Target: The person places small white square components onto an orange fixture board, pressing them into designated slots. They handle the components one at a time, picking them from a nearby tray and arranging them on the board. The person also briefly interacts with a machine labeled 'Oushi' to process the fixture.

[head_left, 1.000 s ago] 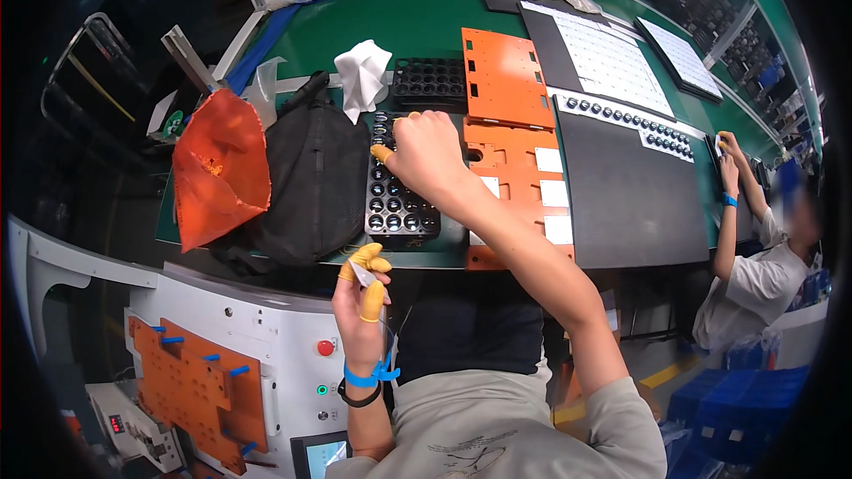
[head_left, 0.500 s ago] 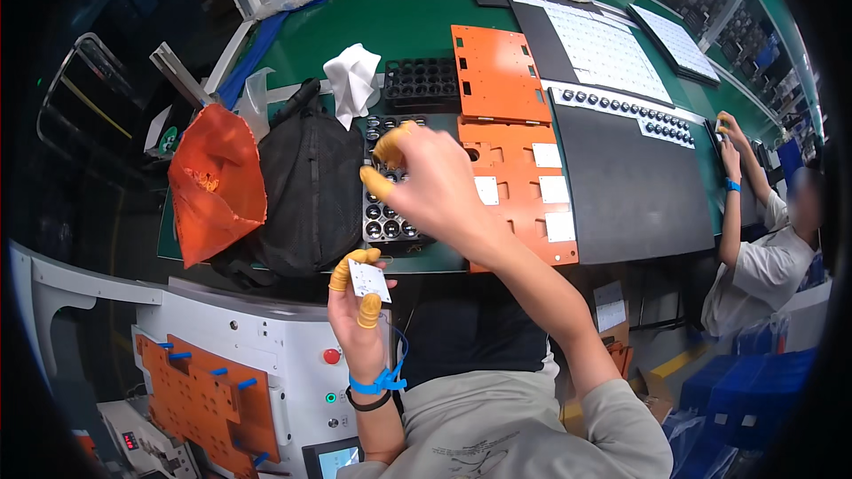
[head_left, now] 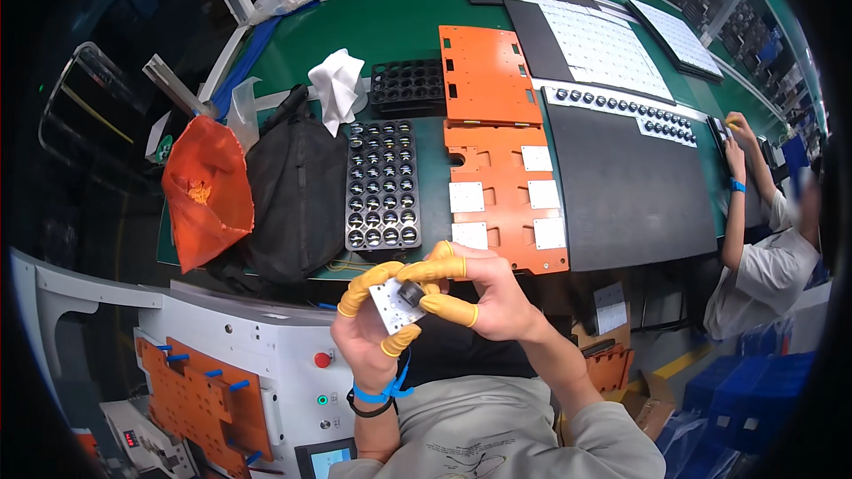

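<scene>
My left hand point(head_left: 355, 334), in yellow finger cots, pinches a small white square circuit board point(head_left: 387, 310) by its edges, in front of the bench edge. Against the board's upper right side, the yellow-tipped fingers of my right hand point(head_left: 497, 297) hold a small black round lens point(head_left: 411, 294). Whether the lens is seated on the board or only touching it, I cannot tell. Beyond my hands lies a black tray point(head_left: 385, 247) with rows of shiny lenses. To its right, an orange fixture point(head_left: 499, 253) carries several white boards point(head_left: 465, 197), its hinged orange lid point(head_left: 484, 75) laid open.
A black bag point(head_left: 297, 186) and an orange pouch point(head_left: 204, 204) stand on the left. Behind the tray are another black tray point(head_left: 404, 84) and a white cloth point(head_left: 337, 84). A dark mat point(head_left: 635, 195) with lens rows lies right; a co-worker point(head_left: 754, 257) works beyond it.
My right hand has come down from over the lens tray to my left hand, bringing a black lens against the board. The lens tray is now uncovered. My left hand has shifted slightly right.
</scene>
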The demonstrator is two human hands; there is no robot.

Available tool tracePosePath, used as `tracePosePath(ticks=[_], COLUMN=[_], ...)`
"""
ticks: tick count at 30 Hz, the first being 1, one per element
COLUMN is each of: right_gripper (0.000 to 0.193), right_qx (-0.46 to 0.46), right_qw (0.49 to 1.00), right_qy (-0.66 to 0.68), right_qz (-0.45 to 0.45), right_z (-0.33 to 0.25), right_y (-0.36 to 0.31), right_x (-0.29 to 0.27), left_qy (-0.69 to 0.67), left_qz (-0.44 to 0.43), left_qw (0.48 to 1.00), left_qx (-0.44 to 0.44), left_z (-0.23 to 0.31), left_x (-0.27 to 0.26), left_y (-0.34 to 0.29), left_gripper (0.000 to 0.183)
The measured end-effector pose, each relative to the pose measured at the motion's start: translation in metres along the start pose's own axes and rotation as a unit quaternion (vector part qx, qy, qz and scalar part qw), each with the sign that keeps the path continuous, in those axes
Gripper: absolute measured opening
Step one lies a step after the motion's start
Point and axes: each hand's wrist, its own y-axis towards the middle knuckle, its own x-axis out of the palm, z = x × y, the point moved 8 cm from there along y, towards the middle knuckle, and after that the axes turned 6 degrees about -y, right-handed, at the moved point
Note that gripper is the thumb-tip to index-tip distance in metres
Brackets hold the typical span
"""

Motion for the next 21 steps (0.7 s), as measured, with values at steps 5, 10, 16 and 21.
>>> tracePosePath(ticks=[5,10,16,21], right_gripper=[0.038,0.042,0.042,0.041], right_qx=[-0.041,-0.105,-0.168,-0.183], right_qw=[0.999,0.993,0.978,0.972], right_qy=[0.016,-0.026,-0.109,-0.128], right_qz=[0.014,0.036,0.064,0.071], right_z=[0.002,-0.001,-0.004,-0.003], right_y=[-0.009,-0.016,-0.022,-0.026], right_x=[-0.010,-0.015,-0.023,-0.026], left_qy=[0.032,0.036,0.101,0.116], left_qz=[-0.006,0.006,-0.018,-0.036], left_qw=[0.999,0.999,0.994,0.990], left_qx=[0.000,-0.011,-0.042,-0.075], left_z=[-0.004,-0.011,-0.014,-0.021], left_x=[0.010,0.010,0.015,0.015], left_y=[-0.006,-0.009,-0.008,-0.008], left_gripper=[0.069,0.070,0.069,0.067])
